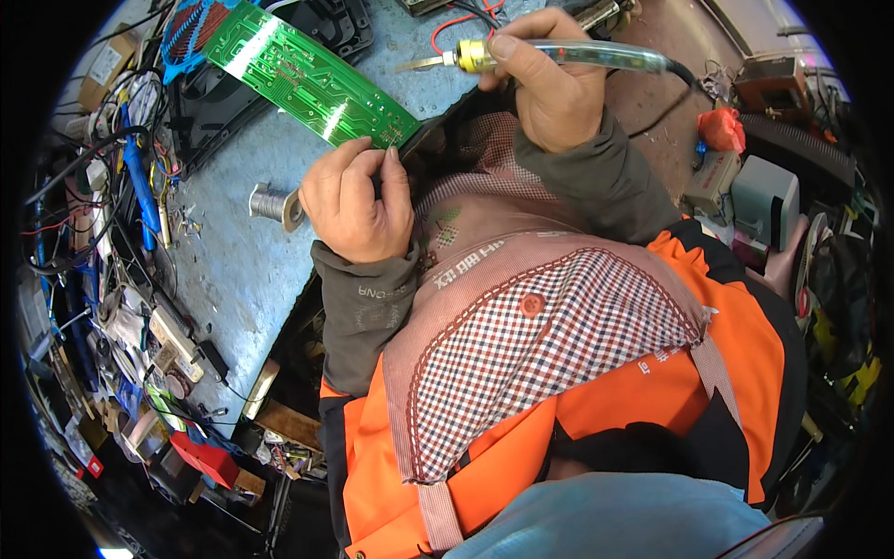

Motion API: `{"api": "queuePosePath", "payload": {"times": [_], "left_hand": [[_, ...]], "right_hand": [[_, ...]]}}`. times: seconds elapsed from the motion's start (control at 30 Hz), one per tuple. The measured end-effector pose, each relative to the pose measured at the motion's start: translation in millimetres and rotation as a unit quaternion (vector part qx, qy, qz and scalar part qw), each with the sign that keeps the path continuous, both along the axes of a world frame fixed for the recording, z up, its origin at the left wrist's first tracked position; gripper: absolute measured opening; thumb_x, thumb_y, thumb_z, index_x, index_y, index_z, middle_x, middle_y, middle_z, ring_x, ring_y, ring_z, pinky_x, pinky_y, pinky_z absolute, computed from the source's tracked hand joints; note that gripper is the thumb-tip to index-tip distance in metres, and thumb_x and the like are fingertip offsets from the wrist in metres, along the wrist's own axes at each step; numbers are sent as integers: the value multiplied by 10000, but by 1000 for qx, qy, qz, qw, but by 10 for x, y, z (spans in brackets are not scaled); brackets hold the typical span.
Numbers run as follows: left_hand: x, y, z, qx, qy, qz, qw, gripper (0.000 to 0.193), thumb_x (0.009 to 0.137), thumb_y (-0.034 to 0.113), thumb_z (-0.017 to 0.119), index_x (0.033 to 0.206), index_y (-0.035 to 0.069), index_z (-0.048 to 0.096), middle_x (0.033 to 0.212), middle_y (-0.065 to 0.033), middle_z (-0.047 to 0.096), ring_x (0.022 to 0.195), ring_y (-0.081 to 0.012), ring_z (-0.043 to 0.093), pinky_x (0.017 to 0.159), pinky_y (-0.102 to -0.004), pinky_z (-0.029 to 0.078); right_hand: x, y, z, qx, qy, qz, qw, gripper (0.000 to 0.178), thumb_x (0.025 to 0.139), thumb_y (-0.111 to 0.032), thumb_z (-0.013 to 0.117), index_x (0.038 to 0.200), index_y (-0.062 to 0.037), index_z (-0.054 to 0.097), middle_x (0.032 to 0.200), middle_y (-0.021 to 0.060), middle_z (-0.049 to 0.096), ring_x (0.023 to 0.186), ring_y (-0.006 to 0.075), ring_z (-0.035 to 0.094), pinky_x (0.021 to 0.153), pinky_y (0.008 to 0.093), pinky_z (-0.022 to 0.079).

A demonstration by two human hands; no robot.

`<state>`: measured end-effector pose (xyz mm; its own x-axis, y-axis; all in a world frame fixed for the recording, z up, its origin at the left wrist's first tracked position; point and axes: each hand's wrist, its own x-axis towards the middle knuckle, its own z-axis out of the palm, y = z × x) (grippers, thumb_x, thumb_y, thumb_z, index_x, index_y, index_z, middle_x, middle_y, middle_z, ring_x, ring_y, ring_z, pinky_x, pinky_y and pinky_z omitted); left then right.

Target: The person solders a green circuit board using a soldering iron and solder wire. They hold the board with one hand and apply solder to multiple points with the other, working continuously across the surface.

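My left hand (358,205) pinches the near right corner of a long green circuit board (312,79), with thumb and fingers closed on its edge. The board slants up to the far left above the bench, and light glints off its soldered face. In my right hand (559,93) is a soldering iron (596,54) with a clear handle and a yellow collar. Its tip points left, beyond the board's right end and apart from it. A spool of solder wire (272,205) lies on the bench just left of my left hand.
The blue-grey workbench (223,279) runs along the left. Tangled cables and tools crowd its left side, among them a blue-handled tool (140,177). A black plastic housing (326,37) lies behind the board. Boxes and a grey-white device (765,197) stand at the right.
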<state>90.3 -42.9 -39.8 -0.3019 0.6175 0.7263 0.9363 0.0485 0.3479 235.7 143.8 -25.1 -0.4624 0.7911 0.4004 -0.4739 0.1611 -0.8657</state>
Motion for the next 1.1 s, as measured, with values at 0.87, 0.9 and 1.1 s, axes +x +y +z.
{"api": "queuePosePath", "payload": {"times": [0.87,0.9,1.1], "left_hand": [[-2,20,10,4,-21,-4,1000,167,818,-20,822,941,37,725,1049,-118,751,975,-324,685,884,-422,537],[-6,19,9,4,-22,-5,1000,168,817,-20,823,941,37,726,1049,-118,751,975,-324,685,883,-422,538],[-3,28,7,8,-19,-2,1000,173,815,-18,826,945,39,727,1051,-114,751,976,-323,684,883,-423,539]], "right_hand": [[60,6,-220,-106,-25,86,990,114,956,-120,777,930,-27,717,813,69,718,630,123,646,562,271,531],[60,11,-228,-104,-25,88,990,113,957,-120,777,931,-27,717,815,70,719,631,123,646,562,271,531],[55,23,-239,-101,-25,95,990,111,964,-119,775,937,-30,717,826,72,723,633,123,646,563,273,529]]}}
